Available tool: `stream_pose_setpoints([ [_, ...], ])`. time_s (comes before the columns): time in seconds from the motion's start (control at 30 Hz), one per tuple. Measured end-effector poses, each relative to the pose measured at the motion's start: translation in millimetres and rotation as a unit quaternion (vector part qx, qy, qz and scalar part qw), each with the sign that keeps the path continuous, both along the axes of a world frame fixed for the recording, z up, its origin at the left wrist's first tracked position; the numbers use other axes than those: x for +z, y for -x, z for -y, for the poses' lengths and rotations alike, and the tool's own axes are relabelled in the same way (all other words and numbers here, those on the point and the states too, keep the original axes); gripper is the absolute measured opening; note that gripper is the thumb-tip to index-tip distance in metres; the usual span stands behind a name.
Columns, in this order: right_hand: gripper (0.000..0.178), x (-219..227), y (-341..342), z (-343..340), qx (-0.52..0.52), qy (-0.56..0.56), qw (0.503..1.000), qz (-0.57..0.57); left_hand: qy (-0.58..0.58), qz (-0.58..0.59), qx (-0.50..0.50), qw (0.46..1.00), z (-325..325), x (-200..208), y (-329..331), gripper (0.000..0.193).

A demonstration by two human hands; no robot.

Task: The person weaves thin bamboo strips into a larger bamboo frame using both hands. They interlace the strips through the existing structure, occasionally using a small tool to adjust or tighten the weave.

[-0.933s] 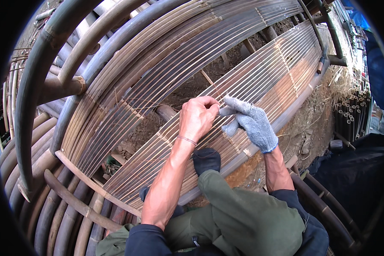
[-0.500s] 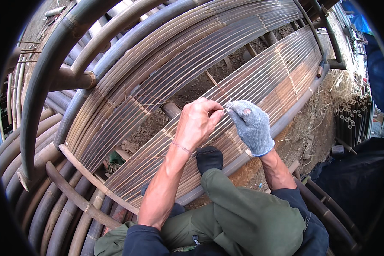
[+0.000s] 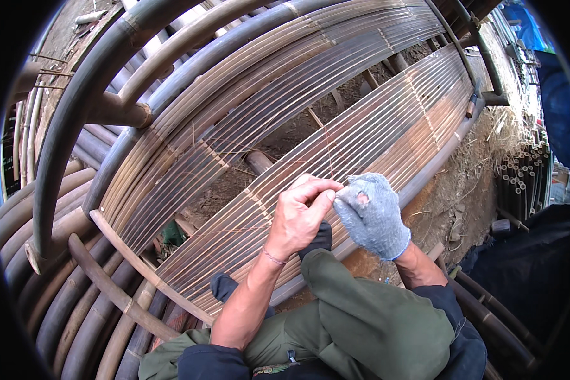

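My bare left hand (image 3: pixel 303 212) is closed, with thumb and forefinger pinched at the end of a thin reddish-brown strand (image 3: pixel 329 152). Close against it, my right hand (image 3: pixel 368 209) in a worn grey knit glove is closed too, its fingertips meeting the left ones at the strand. Exactly how the strand runs between the fingers is too fine to see. Both hands hover over a slatted bamboo panel (image 3: pixel 386 120) of dark and tan strips, crossed by pale bindings (image 3: pixel 426 114). My dark-socked foot (image 3: pixel 316 240) rests on the panel, partly behind my left hand.
A curved slatted bamboo section (image 3: pixel 234 82) rises beyond a gap showing soil. Thick bent bamboo poles (image 3: pixel 57 145) stand at the left, with more poles stacked below. Cut bamboo tubes (image 3: pixel 519 168), straw (image 3: pixel 497 136) and a black sheet (image 3: pixel 519 266) lie to the right.
Both hands have come nearer to my body and slightly right, staying together at the fingertips. The view has shifted a little.
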State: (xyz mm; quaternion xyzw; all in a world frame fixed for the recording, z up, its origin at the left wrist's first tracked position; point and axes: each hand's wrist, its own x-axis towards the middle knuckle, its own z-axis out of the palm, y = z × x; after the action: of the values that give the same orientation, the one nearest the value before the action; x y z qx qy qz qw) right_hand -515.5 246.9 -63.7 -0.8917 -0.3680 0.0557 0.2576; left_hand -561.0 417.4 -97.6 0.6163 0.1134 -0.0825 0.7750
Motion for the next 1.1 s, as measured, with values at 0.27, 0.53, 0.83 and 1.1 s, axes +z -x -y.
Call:
stream_pose_setpoints([
  [0.27, 0.041, -5.8, -32.5, -8.7, -0.119, -0.272, 0.897, -0.328, -0.140, 0.141, 0.026, 0.980, -18.0, -6.5, -10.0, 0.009],
  [0.53, 0.013, -36.8, -29.6, -24.5, -0.084, -0.165, 0.975, -0.126, -0.250, 0.139, 0.070, 0.956, -18.8, -5.1, -13.8, 0.011],
  [0.83, 0.013, -30.7, -19.3, -31.5, -0.141, -0.189, 0.960, -0.151, -0.124, 0.056, 0.143, 0.980, -9.5, -12.6, -16.3, 0.010],
  [1.1, 0.031, -19.8, -21.0, -24.0, -0.125, -0.115, 0.985, -0.008, -0.048, -0.003, 0.038, 0.998, -19.4, -10.9, -8.2, 0.007],
])
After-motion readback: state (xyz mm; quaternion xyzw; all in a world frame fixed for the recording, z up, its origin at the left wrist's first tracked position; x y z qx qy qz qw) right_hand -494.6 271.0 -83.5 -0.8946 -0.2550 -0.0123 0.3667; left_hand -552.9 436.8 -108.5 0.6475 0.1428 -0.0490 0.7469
